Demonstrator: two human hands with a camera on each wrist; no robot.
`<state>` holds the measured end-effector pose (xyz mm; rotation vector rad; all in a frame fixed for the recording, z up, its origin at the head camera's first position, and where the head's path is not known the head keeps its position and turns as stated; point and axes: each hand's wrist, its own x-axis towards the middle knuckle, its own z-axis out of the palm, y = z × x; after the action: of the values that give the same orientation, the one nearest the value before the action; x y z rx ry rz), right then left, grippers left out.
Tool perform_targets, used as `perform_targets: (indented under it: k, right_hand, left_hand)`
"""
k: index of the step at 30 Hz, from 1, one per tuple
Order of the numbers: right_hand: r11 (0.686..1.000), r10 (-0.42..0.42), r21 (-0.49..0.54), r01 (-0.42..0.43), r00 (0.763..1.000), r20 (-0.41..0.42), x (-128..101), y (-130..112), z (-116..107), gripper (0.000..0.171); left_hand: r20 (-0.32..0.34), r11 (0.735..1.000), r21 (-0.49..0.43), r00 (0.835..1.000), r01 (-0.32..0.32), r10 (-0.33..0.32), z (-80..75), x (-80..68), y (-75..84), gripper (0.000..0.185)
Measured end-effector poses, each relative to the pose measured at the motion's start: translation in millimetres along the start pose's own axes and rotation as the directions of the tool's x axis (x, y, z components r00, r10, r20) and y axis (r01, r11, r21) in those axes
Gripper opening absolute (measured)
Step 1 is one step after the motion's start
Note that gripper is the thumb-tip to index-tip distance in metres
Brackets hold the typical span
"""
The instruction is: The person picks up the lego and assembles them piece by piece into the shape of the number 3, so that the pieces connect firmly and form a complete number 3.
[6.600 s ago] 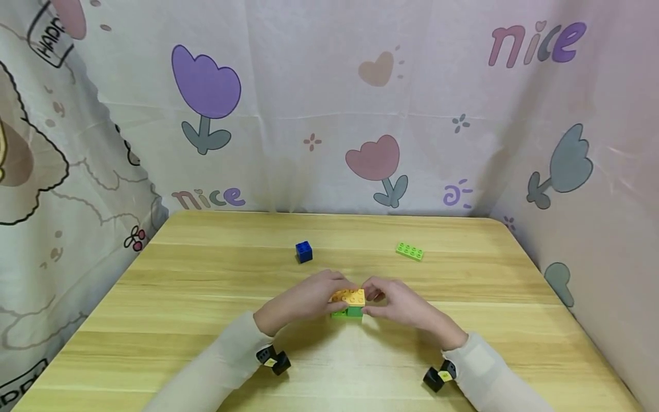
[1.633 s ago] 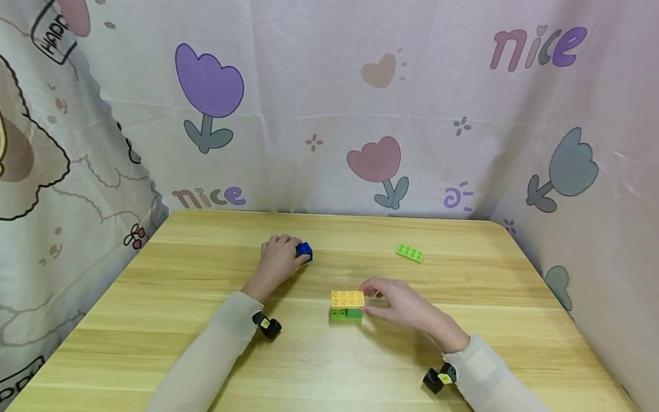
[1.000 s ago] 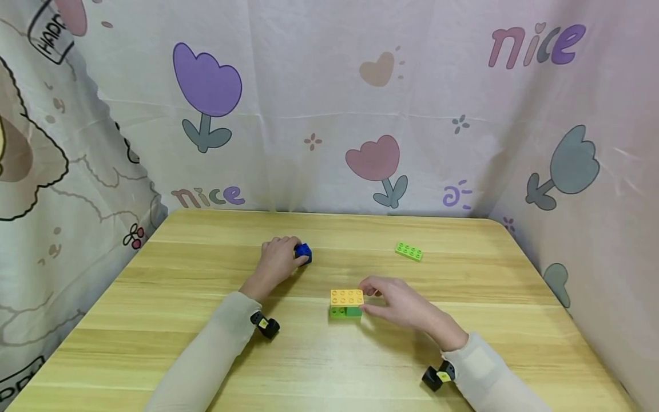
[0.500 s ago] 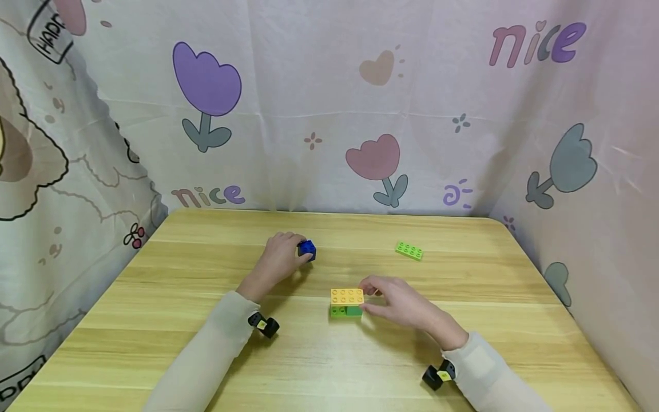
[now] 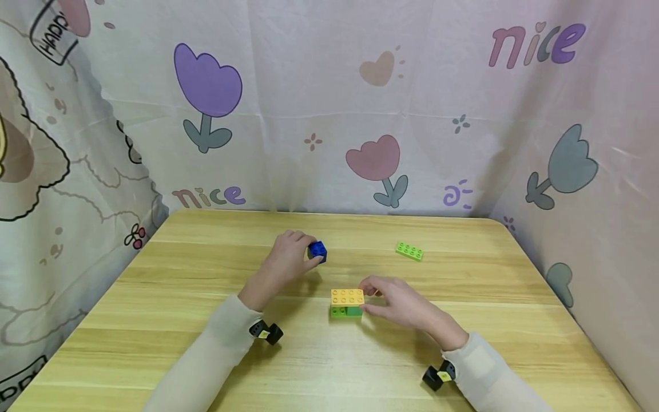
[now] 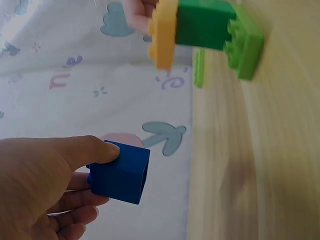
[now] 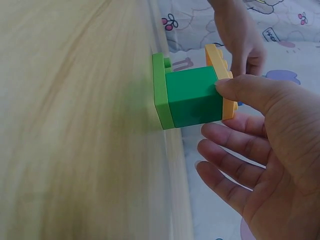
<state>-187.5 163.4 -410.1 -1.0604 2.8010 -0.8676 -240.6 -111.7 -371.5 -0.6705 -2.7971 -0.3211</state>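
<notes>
Landmark: brick stack (image 5: 347, 303) on the table (image 5: 154, 320), a yellow plate over green bricks. Right hand (image 5: 396, 302) just right of the stack, thumb and fingertips pinching its end. Left hand (image 5: 288, 262) beyond and left of the stack, gripping the blue cube (image 5: 317, 251), lifted off the table. Light green plate (image 5: 409, 250) lies farther back, right of the stack.

On the table (image 5: 154, 320), the brick stack (image 5: 347, 303) sits near the middle, the right hand (image 5: 399, 303) touching its right side. Behind and to its left, the left hand (image 5: 288, 263) holds a cube (image 5: 317, 250). A flat brick (image 5: 409, 250) lies far right, well apart.
</notes>
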Motion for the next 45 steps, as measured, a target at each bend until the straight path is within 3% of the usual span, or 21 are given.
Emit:
perform_targets:
  k: [7,18,35,40,45]
  right_hand:
    - [1.0,0.003,0.013,-0.003,1.0,-0.001,0,0,0,0.033]
    - [1.0,0.001,0.023,-0.001,1.0,0.001,0,-1,-2,0.032]
    - [1.0,-0.018,0.024,0.018,1.0,-0.008,-1,1,-1,0.032]
    - [0.999,-0.024,0.031,0.024,1.0,-0.005,-1,1,0,0.031]
    - [0.999,-0.037,0.024,0.037,0.999,-0.006,0,1,1,0.03]
  left_hand:
    - [-0.021,0.995,-0.083,0.999,-0.049,0.047,-7.1,-4.0,13.3,0.044]
    - [0.001,0.975,-0.2,0.995,-0.101,0.103,-17.2,-10.0,29.8,0.043]
    - [0.051,0.927,-0.339,0.981,-0.158,0.186,-9.5,-16.8,46.4,0.041]
    - [0.049,0.911,-0.36,0.971,-0.2,0.233,-3.0,-18.1,49.0,0.036]
    - [0.049,0.909,-0.363,0.97,-0.206,0.239,0.0,-19.7,50.9,0.038]
